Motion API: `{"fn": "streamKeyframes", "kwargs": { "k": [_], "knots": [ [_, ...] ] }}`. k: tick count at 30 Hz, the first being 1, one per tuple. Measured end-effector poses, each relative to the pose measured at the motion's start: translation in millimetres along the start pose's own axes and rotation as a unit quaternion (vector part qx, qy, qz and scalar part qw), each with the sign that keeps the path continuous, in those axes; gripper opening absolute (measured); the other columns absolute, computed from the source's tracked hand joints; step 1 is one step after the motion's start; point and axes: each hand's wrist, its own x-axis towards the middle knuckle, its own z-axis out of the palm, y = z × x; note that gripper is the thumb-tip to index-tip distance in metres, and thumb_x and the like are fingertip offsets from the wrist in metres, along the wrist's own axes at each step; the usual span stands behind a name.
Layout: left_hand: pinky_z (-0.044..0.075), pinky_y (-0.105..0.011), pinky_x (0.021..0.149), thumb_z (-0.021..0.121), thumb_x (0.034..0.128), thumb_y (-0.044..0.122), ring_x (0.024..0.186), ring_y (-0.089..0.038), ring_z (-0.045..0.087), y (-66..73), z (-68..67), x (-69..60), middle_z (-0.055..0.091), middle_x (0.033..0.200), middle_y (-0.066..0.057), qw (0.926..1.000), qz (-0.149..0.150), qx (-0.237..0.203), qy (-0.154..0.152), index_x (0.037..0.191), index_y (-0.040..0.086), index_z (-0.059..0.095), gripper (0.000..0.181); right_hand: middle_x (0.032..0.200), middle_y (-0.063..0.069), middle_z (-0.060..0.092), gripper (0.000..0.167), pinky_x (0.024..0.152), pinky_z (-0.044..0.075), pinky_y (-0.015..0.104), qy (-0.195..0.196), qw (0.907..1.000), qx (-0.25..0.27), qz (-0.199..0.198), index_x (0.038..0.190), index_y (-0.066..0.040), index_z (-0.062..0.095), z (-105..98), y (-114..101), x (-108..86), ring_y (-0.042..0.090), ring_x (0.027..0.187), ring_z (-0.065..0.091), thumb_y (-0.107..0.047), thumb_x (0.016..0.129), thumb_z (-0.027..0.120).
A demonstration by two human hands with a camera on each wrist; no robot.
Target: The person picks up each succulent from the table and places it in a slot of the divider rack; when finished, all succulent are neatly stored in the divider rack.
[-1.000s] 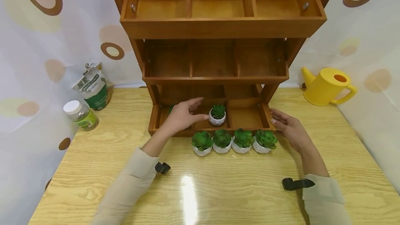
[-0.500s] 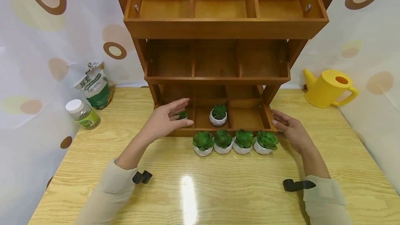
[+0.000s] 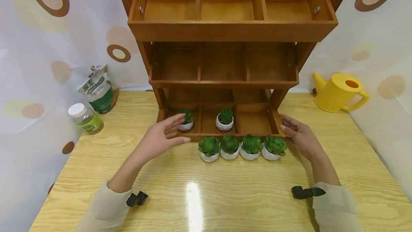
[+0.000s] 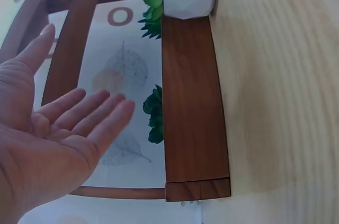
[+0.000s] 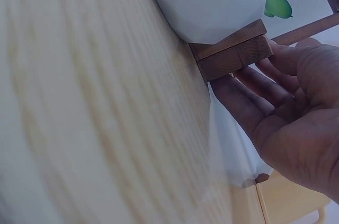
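Observation:
The left hand (image 3: 158,139), fingers spread and holding nothing, hovers in front of the lower left corner of the wooden shelf (image 3: 225,31). Just beyond its fingertips a potted succulent (image 3: 185,125) stands in the bottom tier's left compartment. A second one (image 3: 225,120) stands in the middle compartment. The right hand (image 3: 300,135) rests its fingers and thumb on the right end of the bottom tier; in the right wrist view this hand (image 5: 296,97) touches the wooden corner (image 5: 233,57). In the left wrist view the left palm (image 4: 58,139) faces up beside the bottom front board (image 4: 195,102).
Several potted succulents (image 3: 230,147) stand in a row along the shelf's front. At the left are a white-capped jar (image 3: 86,118) and a green-and-white bag (image 3: 99,90). A yellow watering can (image 3: 339,92) stands at the right on the wooden table (image 3: 244,192).
The left hand has moved left and toward the person, away from the middle compartment, uncovering the succulent in the left one. The right hand stays at the shelf's end.

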Motion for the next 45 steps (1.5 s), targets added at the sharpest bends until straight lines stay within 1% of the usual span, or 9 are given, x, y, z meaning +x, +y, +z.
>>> {"fn": "streamKeyframes", "kwargs": {
  "k": [3,6,9,12,16,20,26,37,45],
  "knots": [
    [0.052,-0.042,0.106,0.081,0.0865,0.04,0.135,-0.026,0.057,-2.9,3.6,-4.8,0.056,0.15,-0.005,0.9995,-0.001,-0.028,-0.016,0.152,0.023,0.048,0.075,0.166,0.022,0.025,0.062,0.086,0.056,0.018,0.001,1.0,0.004,-0.004,0.163,-0.012,0.021,1,-2,-0.1,-0.013,0.11,0.054,-0.031,0.11,0.045],
    [0.054,-0.039,0.103,0.081,0.0864,0.038,0.132,-0.024,0.06,-5.3,7.2,-7.7,0.059,0.146,-0.006,0.9989,0.0,-0.037,-0.028,0.149,0.026,0.052,0.07,0.166,0.022,0.025,0.062,0.085,0.056,0.018,0.002,1.0,0.004,-0.006,0.163,-0.011,0.021,1,-3,-0.1,-0.015,0.107,0.054,-0.029,0.11,0.045],
    [0.055,-0.038,0.101,0.081,0.0865,0.04,0.131,-0.024,0.061,-8.6,10.8,-8.8,0.06,0.145,-0.006,0.9991,0.001,-0.022,-0.036,0.148,0.028,0.053,0.069,0.166,0.023,0.025,0.062,0.085,0.056,0.018,0.0,1.0,0.006,-0.005,0.163,-0.01,0.02,0,-3,0.5,-0.016,0.106,0.055,-0.03,0.11,0.045],
    [0.055,-0.04,0.101,0.079,0.0874,0.04,0.132,-0.025,0.06,-12.6,14.2,-8.6,0.06,0.146,-0.007,0.9989,0.002,-0.005,-0.047,0.15,0.023,0.052,0.071,0.166,0.023,0.024,0.062,0.085,0.057,0.018,0.0,1.0,0.006,-0.006,0.163,-0.01,0.019,-1,-2,0.4,-0.016,0.106,0.054,-0.029,0.11,0.045],
    [0.052,-0.043,0.105,0.077,0.0903,0.039,0.135,-0.031,0.057,-17.6,17.4,-8.6,0.057,0.149,-0.01,0.9971,-0.003,0.0,-0.076,0.152,0.018,0.049,0.07,0.165,0.023,0.024,0.062,0.085,0.057,0.018,0.001,1.0,0.009,-0.003,0.163,-0.011,0.019,-1,0,-0.8,-0.017,0.105,0.055,-0.029,0.11,0.045],
    [0.05,-0.045,0.108,0.076,0.0914,0.04,0.136,-0.033,0.055,-21.9,20.8,-8.0,0.055,0.15,-0.012,0.9947,-0.016,0.011,-0.101,0.152,0.018,0.049,0.07,0.165,0.024,0.025,0.064,0.085,0.057,0.019,-0.001,0.9998,0.018,-0.003,0.163,-0.01,0.019,0,2,-1.4,-0.016,0.104,0.057,-0.03,0.109,0.046],
    [0.05,-0.048,0.107,0.076,0.091,0.041,0.135,-0.032,0.057,-23.6,28.0,-2.2,0.058,0.147,-0.01,0.9936,-0.017,0.044,-0.103,0.15,0.018,0.051,0.068,0.165,0.024,0.026,0.065,0.085,0.057,0.02,-0.001,0.9998,0.017,-0.009,0.163,-0.01,0.019,-1,2,0.6,-0.015,0.104,0.058,-0.033,0.109,0.047],
    [0.052,-0.045,0.104,0.078,0.0896,0.036,0.132,-0.029,0.06,-19.3,41.6,11.2,0.057,0.15,-0.002,0.9925,-0.01,0.068,-0.101,0.151,0.02,0.05,0.07,0.165,0.024,0.026,0.065,0.085,0.057,0.019,-0.003,0.9998,0.013,-0.014,0.163,-0.01,0.019,-3,-3,2.9,-0.014,0.106,0.058,-0.034,0.109,0.047],
    [0.051,-0.046,0.106,0.079,0.0886,0.04,0.131,-0.028,0.061,-21.8,51.1,14.1,0.056,0.149,-0.008,0.9908,-0.02,0.067,-0.115,0.151,0.017,0.05,0.072,0.165,0.024,0.026,0.064,0.087,0.057,0.02,-0.008,0.9998,0.013,-0.011,0.163,-0.011,0.018,0,2,-2.1,-0.012,0.109,0.058,-0.032,0.109,0.045]
  ]
}}
